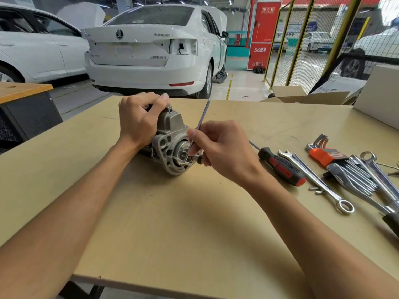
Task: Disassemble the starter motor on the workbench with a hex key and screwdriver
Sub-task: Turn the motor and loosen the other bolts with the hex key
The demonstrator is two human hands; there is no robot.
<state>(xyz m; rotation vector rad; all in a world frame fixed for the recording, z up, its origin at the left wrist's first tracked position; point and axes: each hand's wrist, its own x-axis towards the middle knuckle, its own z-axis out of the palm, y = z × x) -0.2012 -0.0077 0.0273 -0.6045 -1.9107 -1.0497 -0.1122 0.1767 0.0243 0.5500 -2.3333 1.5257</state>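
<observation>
starter motor (170, 145) rear hidden behind left hand (138, 119), hex key (199, 126) tip unclear, spanners (367, 182) cut off at right edge

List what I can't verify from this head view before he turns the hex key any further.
- Hex key tip: head view, hidden behind the right hand, so its seating in a screw is unclear.
- Starter motor body: head view, covered by the left hand.
- Small parts beside the screwdriver: too small to identify.
- Wrenches: cut off by the right edge.
</observation>
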